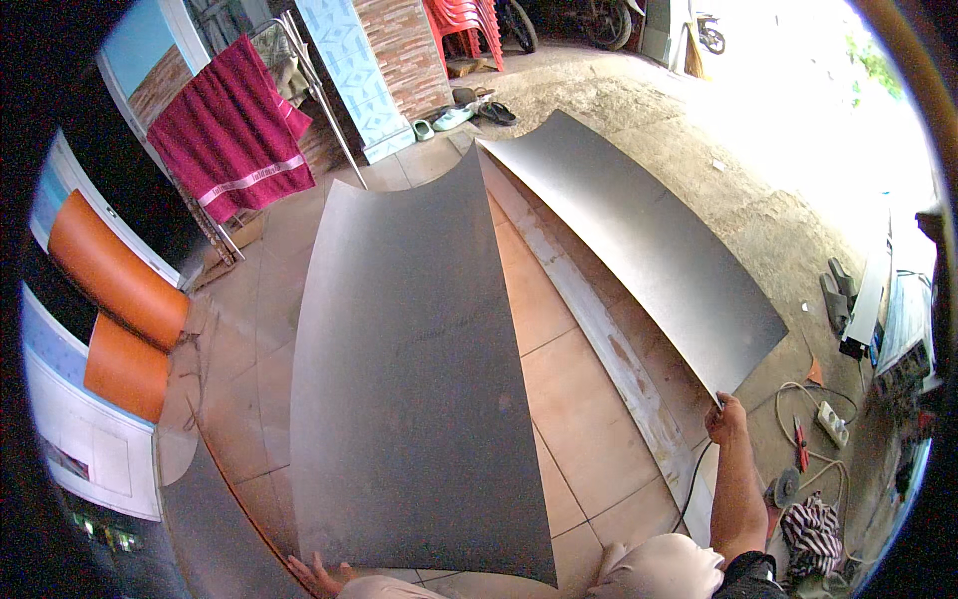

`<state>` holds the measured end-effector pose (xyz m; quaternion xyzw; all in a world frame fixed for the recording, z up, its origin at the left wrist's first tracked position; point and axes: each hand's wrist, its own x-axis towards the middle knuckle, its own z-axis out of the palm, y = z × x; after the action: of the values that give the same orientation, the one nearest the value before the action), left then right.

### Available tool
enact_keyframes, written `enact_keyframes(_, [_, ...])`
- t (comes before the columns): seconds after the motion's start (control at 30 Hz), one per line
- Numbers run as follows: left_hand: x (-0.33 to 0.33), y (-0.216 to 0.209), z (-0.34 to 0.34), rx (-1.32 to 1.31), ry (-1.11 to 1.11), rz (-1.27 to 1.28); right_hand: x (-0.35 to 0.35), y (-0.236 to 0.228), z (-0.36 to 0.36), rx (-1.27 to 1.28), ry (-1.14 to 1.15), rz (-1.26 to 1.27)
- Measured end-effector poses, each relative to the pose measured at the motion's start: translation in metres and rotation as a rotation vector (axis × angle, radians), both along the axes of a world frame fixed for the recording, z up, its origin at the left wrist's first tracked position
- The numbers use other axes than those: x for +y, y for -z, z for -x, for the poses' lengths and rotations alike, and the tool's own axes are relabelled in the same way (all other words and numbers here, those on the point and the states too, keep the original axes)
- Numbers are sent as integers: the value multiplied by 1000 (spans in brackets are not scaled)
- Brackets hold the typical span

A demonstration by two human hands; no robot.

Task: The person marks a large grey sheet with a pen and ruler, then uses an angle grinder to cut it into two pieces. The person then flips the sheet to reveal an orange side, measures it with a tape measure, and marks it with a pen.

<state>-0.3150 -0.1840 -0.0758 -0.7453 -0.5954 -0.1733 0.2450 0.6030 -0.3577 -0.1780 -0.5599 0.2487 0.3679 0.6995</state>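
Observation:
My right hand is closed on the near corner of a curved grey metal sheet, which stretches away to the far middle. A second large grey metal sheet lies in front of me, bowed along its far edge. By that sheet's near left corner is my left hand, its fingers stretched apart. It is also close to the edge of a dark sheet at the lower left; whether it touches either one, I cannot tell. Between the two big sheets a long, scuffed grey strip lies on the tiles.
Orange curved sheets lean at the left, near a rack with a maroon towel. To the right are a power strip, red-handled pliers, an angle grinder, a striped cloth and cables. Red chairs stand far off.

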Motion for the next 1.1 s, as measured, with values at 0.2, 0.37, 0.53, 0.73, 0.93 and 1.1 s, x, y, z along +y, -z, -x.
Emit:
enact_keyframes(0.2, [25,-39,-27,-177,36,64,16,-50,-3,-89,55,-464])
enact_keyframes(0.37, [47,-98,-65,-232,-28,169,42,-124,-2,-7,72,-267])
enact_keyframes(0.53, [4,-222,-87,-408,-94,563,91,-262,-7,-151,195,-402])
enact_keyframes(0.73, [-91,-355,-64,-657,-424,1000,166,-458,-44,-320,179,-204])
enact_keyframes(0.93, [-218,-443,10,408,306,1039,253,-711,-152,-911,-231,20])
enact_keyframes(1.1, [-273,-485,-16,-449,-598,1566,278,-967,-172,-1528,-631,263])
